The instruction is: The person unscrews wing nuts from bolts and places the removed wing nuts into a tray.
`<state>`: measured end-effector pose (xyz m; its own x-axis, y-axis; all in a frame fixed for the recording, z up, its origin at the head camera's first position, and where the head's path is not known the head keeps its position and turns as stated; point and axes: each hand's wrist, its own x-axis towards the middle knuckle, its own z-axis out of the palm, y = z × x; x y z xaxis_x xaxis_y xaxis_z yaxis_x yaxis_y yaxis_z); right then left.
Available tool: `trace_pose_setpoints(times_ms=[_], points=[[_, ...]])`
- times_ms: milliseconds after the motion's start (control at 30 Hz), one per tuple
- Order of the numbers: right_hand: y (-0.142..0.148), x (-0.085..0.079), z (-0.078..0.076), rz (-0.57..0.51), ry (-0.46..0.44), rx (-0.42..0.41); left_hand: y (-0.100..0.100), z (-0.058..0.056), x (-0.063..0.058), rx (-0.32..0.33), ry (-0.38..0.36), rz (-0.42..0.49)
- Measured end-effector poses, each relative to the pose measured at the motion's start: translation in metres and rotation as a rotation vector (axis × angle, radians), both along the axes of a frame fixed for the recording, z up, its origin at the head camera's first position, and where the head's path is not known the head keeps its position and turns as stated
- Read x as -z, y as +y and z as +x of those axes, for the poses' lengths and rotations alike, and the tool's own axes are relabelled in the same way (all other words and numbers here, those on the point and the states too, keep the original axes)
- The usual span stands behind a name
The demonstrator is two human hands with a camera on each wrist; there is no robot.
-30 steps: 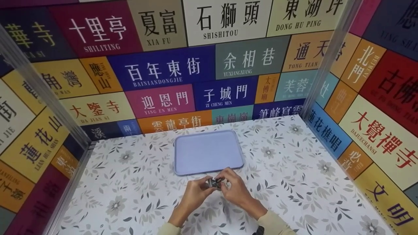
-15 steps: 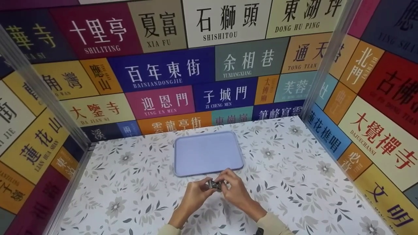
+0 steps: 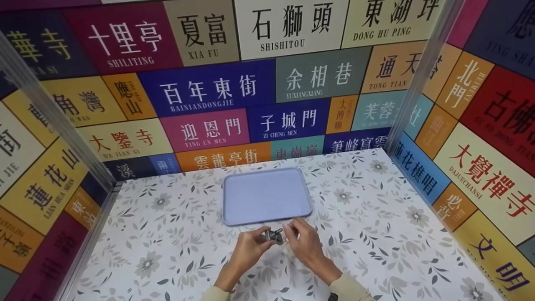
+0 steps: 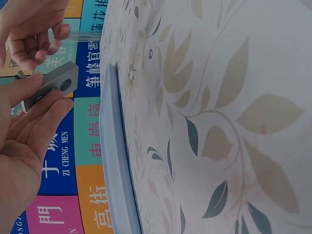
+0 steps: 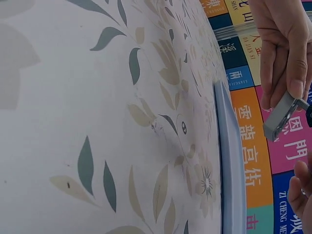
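My left hand [image 3: 247, 247] pinches a small grey metal block [image 3: 271, 235] between thumb and fingers, just above the patterned tabletop. In the left wrist view the block [image 4: 57, 82] shows a round hole near its end, with fingers lying along its underside. A threaded screw [image 5: 303, 104] with a dark end sticks out of it in the right wrist view. My right hand [image 3: 304, 243] is a short way to the right of the block, apart from it. Its fingers are loosely bent and hold nothing, as the left wrist view shows.
A pale blue-violet tray [image 3: 267, 196] lies flat just beyond both hands. The white tabletop [image 3: 167, 234] has a leaf and flower print. Walls of coloured name panels [image 3: 209, 88] close in the back and both sides, with clear strips at the corners.
My right hand has let go of the metal block and drawn slightly away to the right, with the screw now in view. My left hand keeps its grip in nearly the same spot.
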<state>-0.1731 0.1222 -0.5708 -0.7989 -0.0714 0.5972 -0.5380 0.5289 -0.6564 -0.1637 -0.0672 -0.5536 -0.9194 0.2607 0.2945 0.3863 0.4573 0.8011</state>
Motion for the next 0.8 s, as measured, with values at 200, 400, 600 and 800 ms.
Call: trace_pose_setpoints(times_ms=[200, 400, 600, 800], points=[[-0.0004, 0.0003, 0.0014, -0.006, -0.077, -0.053, 0.0005, -0.0013, -0.0012, 0.02, 0.008, 0.012], [-0.0012, -0.002, 0.0026, 0.007, -0.101, -0.074, 0.0013, -0.001, 0.0011, 0.027, -0.007, 0.03], [-0.0011, -0.0034, 0.0036, 0.013, -0.146, -0.104, 0.0012, -0.0008, 0.0022, 0.017, -0.014, 0.034], [-0.0001, -0.0006, 0.002, 0.046, -0.087, -0.154, 0.001, -0.001, 0.0025, 0.024, -0.021, 0.049]])
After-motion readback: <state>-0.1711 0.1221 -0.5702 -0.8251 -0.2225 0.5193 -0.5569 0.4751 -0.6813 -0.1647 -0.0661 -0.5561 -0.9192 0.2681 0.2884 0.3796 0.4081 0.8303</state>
